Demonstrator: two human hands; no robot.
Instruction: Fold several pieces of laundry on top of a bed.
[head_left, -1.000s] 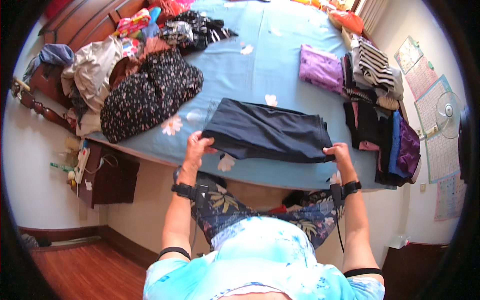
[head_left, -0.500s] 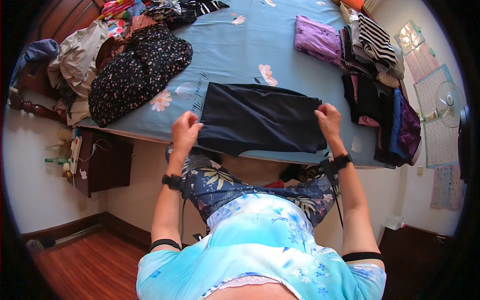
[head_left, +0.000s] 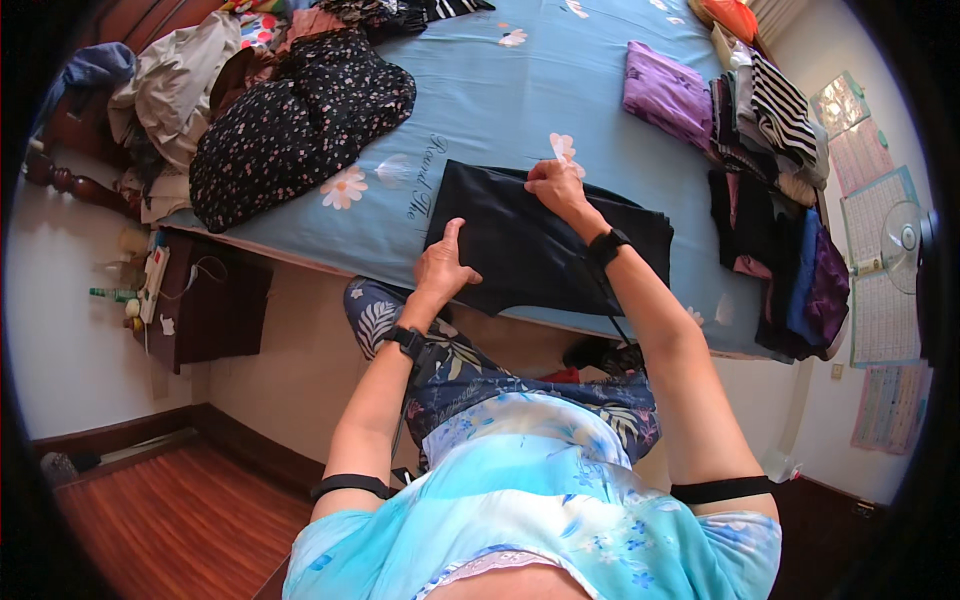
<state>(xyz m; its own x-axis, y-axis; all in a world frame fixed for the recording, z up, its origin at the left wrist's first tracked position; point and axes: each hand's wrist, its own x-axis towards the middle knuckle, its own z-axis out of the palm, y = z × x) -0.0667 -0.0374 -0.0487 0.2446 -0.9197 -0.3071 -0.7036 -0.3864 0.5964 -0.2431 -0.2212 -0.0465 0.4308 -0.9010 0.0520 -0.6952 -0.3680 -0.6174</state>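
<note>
A pair of black pants (head_left: 545, 245), folded into a flat rectangle, lies along the near edge of the bed in front of me. My left hand (head_left: 445, 265) rests on its near left part, thumb and fingers apart. Reaching across the cloth, my right hand (head_left: 560, 190) has its fingers pinched together at the far edge of the pants. The fingertips of that hand are partly hidden.
The pants lie on a blue flowered bedsheet (head_left: 510, 90). Heaped clothes with a black floral garment (head_left: 300, 130) lie at left. On the right are a folded purple garment (head_left: 668, 95), a striped stack (head_left: 780, 105) and dark folded clothes (head_left: 745, 220). A fan (head_left: 903, 240) stands far right.
My right hand has left the right end of the pants and moved left to their far edge. My left hand has come off the left edge onto the cloth, its fingers spreading.
</note>
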